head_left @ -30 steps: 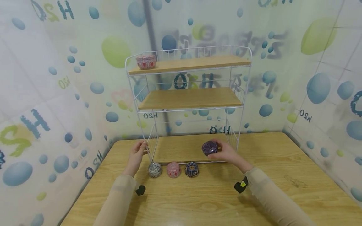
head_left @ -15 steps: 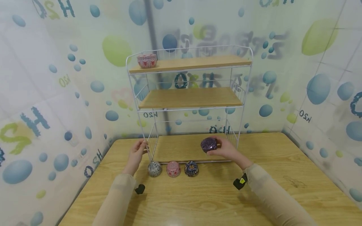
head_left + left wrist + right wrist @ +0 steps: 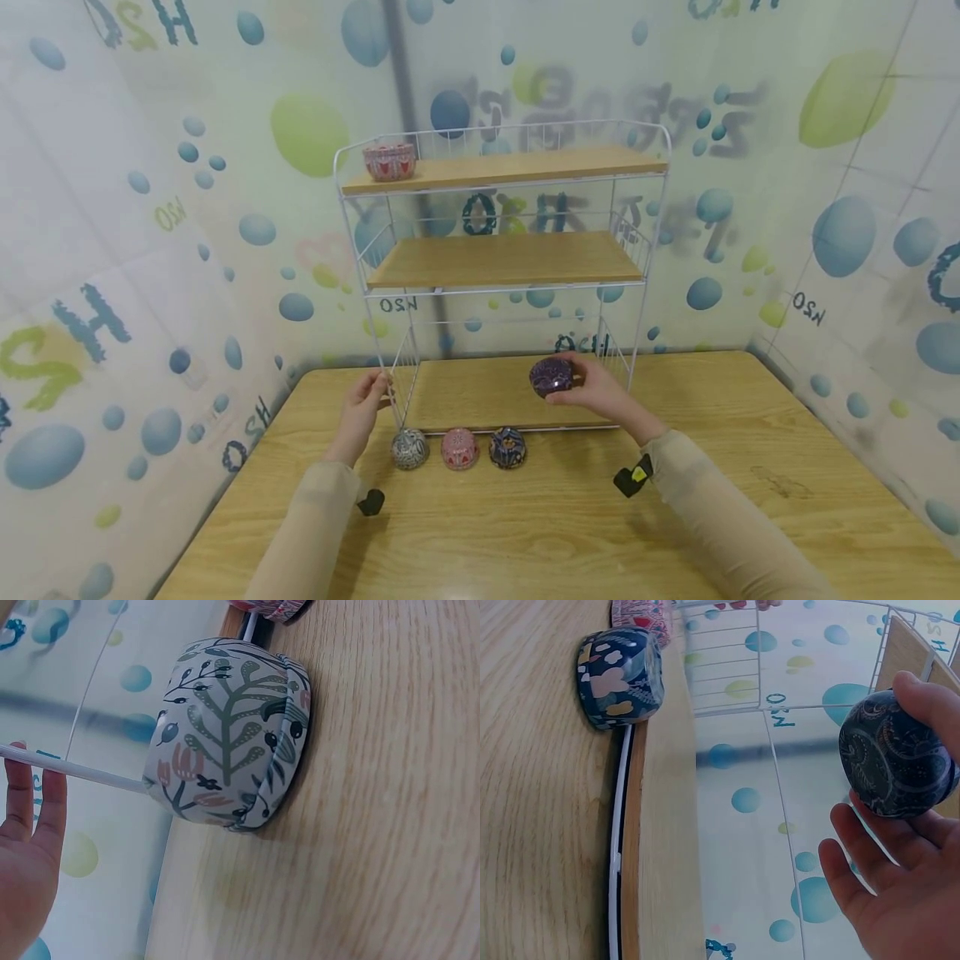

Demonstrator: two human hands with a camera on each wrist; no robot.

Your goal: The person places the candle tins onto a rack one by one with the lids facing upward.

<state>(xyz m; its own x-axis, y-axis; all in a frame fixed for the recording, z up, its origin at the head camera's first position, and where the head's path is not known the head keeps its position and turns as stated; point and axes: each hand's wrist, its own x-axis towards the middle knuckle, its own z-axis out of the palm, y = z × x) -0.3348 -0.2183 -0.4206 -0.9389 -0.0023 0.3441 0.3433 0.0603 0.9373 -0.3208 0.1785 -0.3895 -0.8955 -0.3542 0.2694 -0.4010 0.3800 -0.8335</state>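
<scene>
A dark purple patterned round tin (image 3: 551,377) is held up between the thumb and fingers of my right hand (image 3: 596,390), above the rack's bottom board. In the right wrist view, the thumb lies on one side of this tin (image 3: 896,754) and fingers on the other. My left hand (image 3: 363,408) grips the front left post of the white wire rack (image 3: 372,329). Along the rack's front edge stand three tins in a row: a white leaf-patterned tin (image 3: 410,449), a pink tin (image 3: 460,449) and a navy floral tin (image 3: 508,448).
Another pink heart-patterned tin (image 3: 390,162) sits at the left end of the top shelf (image 3: 510,169). Below it are the middle shelf (image 3: 506,260) and the bottom shelf (image 3: 472,396). The rack stands on a wooden table (image 3: 510,533) against patterned walls.
My right hand has raised the purple tin slightly and shifted it a little left. The left hand stays on the post, and the row of tins is unmoved.
</scene>
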